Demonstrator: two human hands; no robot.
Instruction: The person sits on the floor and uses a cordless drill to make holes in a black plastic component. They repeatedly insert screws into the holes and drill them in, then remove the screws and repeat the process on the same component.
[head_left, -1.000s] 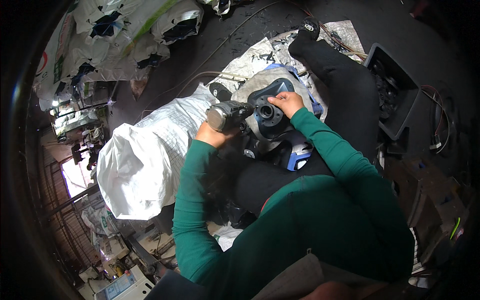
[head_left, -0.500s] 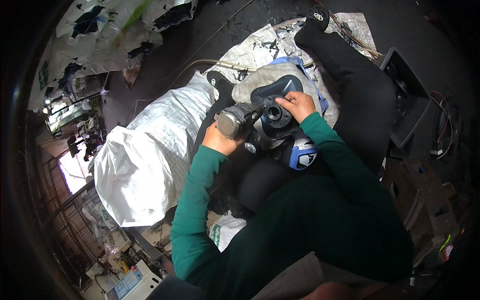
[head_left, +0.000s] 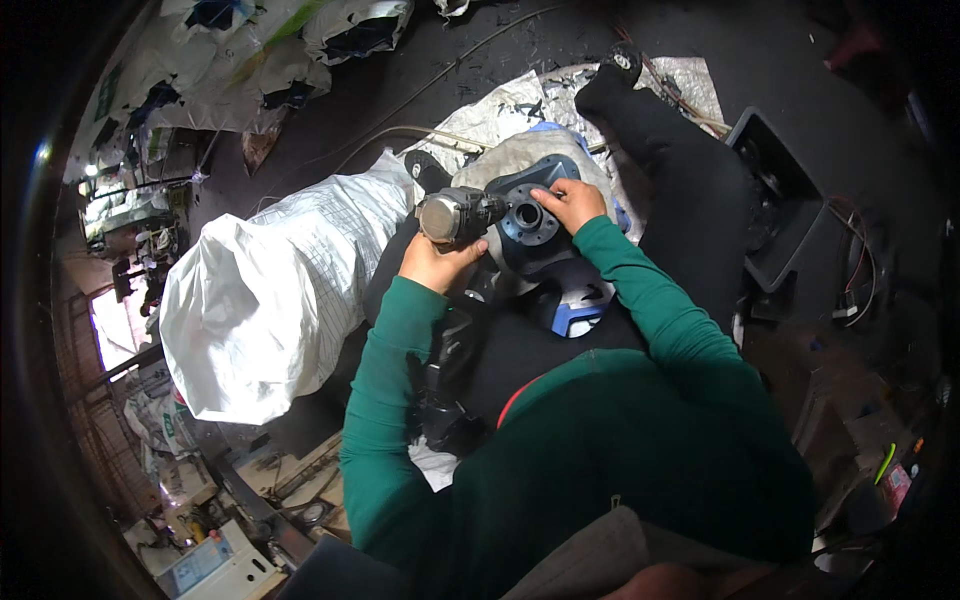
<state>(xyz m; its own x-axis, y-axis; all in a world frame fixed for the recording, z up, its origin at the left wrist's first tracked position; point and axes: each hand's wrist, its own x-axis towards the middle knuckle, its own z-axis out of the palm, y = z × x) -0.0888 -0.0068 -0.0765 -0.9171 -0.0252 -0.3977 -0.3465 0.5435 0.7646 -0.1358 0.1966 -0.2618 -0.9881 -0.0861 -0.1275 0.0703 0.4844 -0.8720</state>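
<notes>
My left hand (head_left: 436, 264) is wrapped round a dark power drill (head_left: 452, 219). The drill's front end reaches the left rim of a dark blue-grey plastic part (head_left: 532, 238). That part has a round flange with a central hole and small holes around it, on a wider plate. It lies on a pale cloth (head_left: 476, 172) between my legs. My right hand (head_left: 580, 206) is closed, thumb and fingertips at the flange's upper right rim; whether they also pinch something small is hidden. The drill's tip is hard to make out against the part.
A large white woven sack (head_left: 240, 320) stands open at my left. At my right is a dark crate (head_left: 795, 200) with dark pieces inside. A hose (head_left: 400, 130) runs across the floor, and plastic bags (head_left: 250, 75) lie at the far left.
The whole view has shifted, so the scene sits further left. The drill has tilted a little and its front end now meets the flange's left rim. My right hand keeps to the rim.
</notes>
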